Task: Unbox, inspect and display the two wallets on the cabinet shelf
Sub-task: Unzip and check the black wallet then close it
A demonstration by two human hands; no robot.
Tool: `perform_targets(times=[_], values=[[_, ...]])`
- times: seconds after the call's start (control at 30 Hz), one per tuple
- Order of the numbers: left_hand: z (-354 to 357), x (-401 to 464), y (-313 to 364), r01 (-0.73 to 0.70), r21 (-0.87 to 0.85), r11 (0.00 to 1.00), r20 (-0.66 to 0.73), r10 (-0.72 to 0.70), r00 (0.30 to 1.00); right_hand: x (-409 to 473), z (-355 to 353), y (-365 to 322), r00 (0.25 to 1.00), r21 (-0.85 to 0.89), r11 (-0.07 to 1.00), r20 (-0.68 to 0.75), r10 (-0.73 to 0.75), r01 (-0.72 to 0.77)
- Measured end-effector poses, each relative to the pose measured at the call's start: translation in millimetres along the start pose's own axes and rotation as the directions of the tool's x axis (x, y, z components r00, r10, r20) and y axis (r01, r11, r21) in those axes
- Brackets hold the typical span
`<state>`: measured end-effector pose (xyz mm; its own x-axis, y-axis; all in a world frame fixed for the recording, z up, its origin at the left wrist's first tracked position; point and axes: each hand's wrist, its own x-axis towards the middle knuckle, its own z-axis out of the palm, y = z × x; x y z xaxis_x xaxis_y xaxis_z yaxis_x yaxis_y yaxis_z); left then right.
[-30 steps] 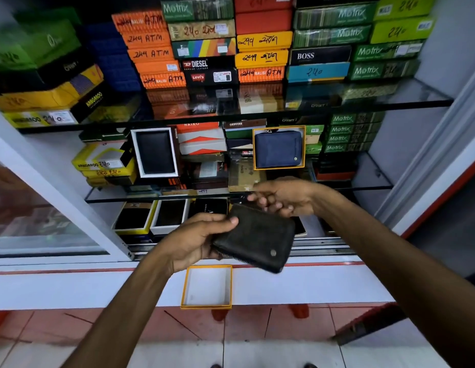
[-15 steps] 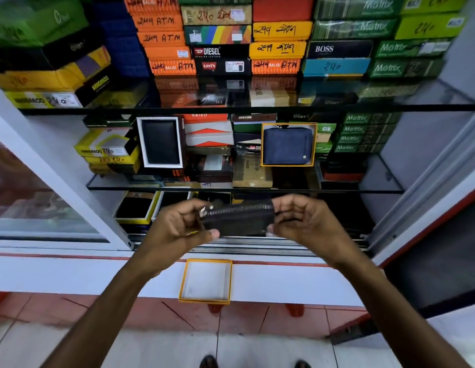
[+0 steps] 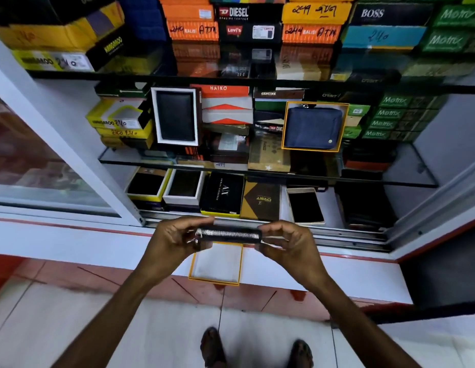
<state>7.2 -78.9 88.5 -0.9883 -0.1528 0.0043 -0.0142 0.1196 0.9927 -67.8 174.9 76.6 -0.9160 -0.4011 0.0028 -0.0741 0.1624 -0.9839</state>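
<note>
A black zip wallet (image 3: 228, 235) is held edge-on in front of the cabinet, its silver zipper facing me. My left hand (image 3: 175, 243) grips its left end and my right hand (image 3: 286, 245) grips its right end. Below it, an empty yellow-rimmed box (image 3: 217, 264) lies on the white ledge. On the middle glass shelf (image 3: 390, 179) a blue wallet (image 3: 313, 127) stands upright in its yellow-rimmed box.
A black wallet in a white box (image 3: 175, 116) stands on the middle shelf at the left. Stacked wallet boxes fill the upper shelves. Open boxes and an AX box (image 3: 223, 195) line the bottom shelf. A sliding glass door (image 3: 32, 166) stands at the left. My feet are on the tiled floor.
The wallet was turned from flat to edge-on and my right hand took hold of its right end. Both hands then lowered with it toward the ledge.
</note>
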Motion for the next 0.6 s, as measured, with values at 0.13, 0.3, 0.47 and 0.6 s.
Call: perform_targets(times=[0.13,0.3,0.47,0.6], values=[[-0.6,1.8,-42.5,0.224,0.105,0.969,-0.181,-0.203,0.962,8.3,28.3,28.5,0.974,-0.01,0.976,-0.05,0.219,-0.22],[-1.6,4.0,-92.0,0.421,0.224,0.879,-0.284,-0.355,0.891,17.4,59.5,59.9,0.903,0.007,0.903,-0.041,0.429,-0.429],[3.5,5.9,-114.8,0.453,0.45,0.77,-0.307,-0.343,0.888,22.1,77.4,81.6,0.85,-0.048,0.849,-0.05,0.524,-0.526],[5.5,4.0,-123.8,0.466,0.493,0.734,-0.372,-0.307,0.876,23.5,82.1,92.5,0.82,-0.124,0.812,-0.124,0.558,-0.571]])
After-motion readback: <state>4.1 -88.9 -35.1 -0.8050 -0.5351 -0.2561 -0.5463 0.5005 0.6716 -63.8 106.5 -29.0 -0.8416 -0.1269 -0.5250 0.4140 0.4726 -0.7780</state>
